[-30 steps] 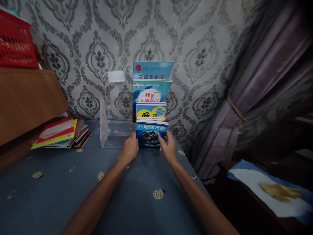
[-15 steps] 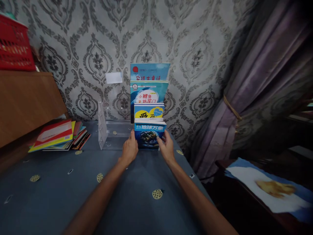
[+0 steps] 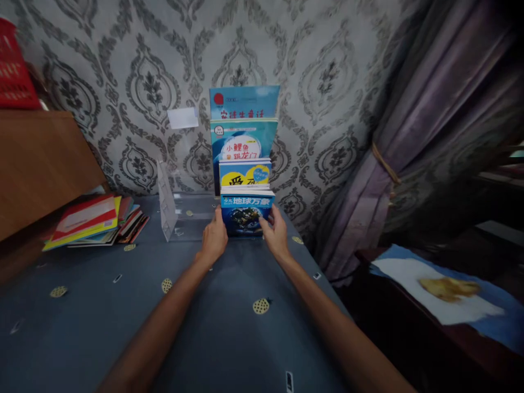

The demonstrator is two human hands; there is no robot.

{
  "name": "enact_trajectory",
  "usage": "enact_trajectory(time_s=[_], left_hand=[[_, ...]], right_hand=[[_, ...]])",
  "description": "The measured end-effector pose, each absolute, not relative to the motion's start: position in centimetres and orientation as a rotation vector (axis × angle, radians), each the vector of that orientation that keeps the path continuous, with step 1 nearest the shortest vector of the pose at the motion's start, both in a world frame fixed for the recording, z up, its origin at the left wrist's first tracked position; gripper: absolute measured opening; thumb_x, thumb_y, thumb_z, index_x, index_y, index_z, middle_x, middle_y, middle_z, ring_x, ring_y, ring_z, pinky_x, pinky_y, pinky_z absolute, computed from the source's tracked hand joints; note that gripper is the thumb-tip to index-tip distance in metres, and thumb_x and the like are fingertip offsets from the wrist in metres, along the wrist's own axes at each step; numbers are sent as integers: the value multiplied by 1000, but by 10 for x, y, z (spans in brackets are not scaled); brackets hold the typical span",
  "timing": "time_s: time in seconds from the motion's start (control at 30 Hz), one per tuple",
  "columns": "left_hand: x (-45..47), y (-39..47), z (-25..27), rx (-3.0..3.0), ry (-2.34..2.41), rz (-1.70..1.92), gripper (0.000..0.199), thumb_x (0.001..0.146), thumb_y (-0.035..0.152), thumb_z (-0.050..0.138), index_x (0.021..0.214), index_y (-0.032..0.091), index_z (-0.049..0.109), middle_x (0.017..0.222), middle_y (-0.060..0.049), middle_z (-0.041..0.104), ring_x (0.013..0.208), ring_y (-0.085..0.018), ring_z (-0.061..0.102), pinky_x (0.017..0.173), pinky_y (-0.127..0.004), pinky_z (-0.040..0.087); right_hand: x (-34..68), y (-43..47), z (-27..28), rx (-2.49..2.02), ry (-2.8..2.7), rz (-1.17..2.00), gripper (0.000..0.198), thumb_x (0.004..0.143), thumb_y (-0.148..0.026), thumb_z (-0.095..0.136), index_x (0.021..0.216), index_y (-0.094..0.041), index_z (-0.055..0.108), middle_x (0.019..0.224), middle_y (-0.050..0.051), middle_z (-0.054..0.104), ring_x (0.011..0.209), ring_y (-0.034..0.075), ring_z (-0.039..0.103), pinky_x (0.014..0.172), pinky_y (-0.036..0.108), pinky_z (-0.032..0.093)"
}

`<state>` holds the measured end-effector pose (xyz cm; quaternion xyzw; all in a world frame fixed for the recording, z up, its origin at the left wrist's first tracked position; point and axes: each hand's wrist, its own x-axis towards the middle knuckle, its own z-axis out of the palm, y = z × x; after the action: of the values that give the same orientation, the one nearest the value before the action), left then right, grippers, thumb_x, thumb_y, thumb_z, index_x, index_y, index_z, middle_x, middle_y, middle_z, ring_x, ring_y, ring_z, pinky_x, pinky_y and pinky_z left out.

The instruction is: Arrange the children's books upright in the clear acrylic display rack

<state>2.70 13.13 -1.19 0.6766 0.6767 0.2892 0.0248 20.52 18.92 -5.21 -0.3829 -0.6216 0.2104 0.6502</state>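
Observation:
A dark blue book (image 3: 244,218) with a globe on its cover stands at the front of a clear tiered rack (image 3: 167,202). My left hand (image 3: 215,237) grips the book's left edge, its fingers partly hidden behind. On the right edge my right hand (image 3: 275,232) is closed, thumb on the cover. Directly behind show the top edges of several books and a yellow-and-blue book (image 3: 245,173). Further back and higher stand a teal book (image 3: 243,136) with a white oval and a taller light blue book (image 3: 244,101).
Left on the blue patterned cloth (image 3: 196,327) lies a loose pile of books (image 3: 90,221). A wooden cabinet (image 3: 45,158) bears a red basket (image 3: 16,71). A purple curtain (image 3: 368,196) hangs at right, near a low surface with a blue-and-white cloth (image 3: 434,289). Patterned wall behind.
The camera view has shifted slightly, so the rack and books appear a little higher and further left. Both hands keep their hold on the front book's edges.

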Motion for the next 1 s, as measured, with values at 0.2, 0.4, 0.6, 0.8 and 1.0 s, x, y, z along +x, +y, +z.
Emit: enact_trajectory(time_s=[0.2, 0.4, 0.6, 0.8, 1.0], left_hand=[[29, 132, -13, 2066, 2112, 895, 57, 94, 9, 36, 151, 11, 28, 116, -19, 70, 99, -29, 71, 87, -38, 52], [27, 135, -16, 2065, 2079, 950, 61, 92, 6, 39, 151, 12, 26, 116, -19, 69, 97, -27, 71, 87, -38, 52], [25, 138, -21, 2077, 1892, 1197, 56, 93, 9, 39, 148, 15, 30, 128, -20, 62, 115, -29, 64, 97, -43, 51], [28, 137, -18, 2077, 1682, 1467, 65, 91, 6, 40, 153, 16, 22, 144, -20, 48, 136, -31, 47, 110, -51, 43], [29, 137, -19, 2058, 1651, 1484, 71, 88, 2, 41, 155, 17, 21, 145, -19, 48, 135, -30, 48, 111, -49, 42]], right_hand=[[205, 191, -58, -889, -1441, 443, 62, 86, -30, 56, 147, -21, 46, 140, 13, 59, 126, 30, 57, 106, 52, 48], [204, 193, -60, -894, -1420, 470, 59, 87, -30, 57, 145, -24, 49, 139, 11, 60, 127, 30, 56, 108, 53, 46], [203, 187, -51, -862, -1391, 512, 56, 87, -31, 58, 141, -23, 52, 139, 12, 59, 124, 28, 58, 107, 51, 47], [204, 183, -38, -828, -1370, 563, 55, 87, -34, 60, 139, -21, 54, 138, 14, 60, 123, 29, 59, 105, 49, 48], [205, 185, -35, -817, -1337, 607, 53, 83, -38, 65, 133, -20, 60, 129, 13, 67, 113, 30, 64, 102, 50, 50]])
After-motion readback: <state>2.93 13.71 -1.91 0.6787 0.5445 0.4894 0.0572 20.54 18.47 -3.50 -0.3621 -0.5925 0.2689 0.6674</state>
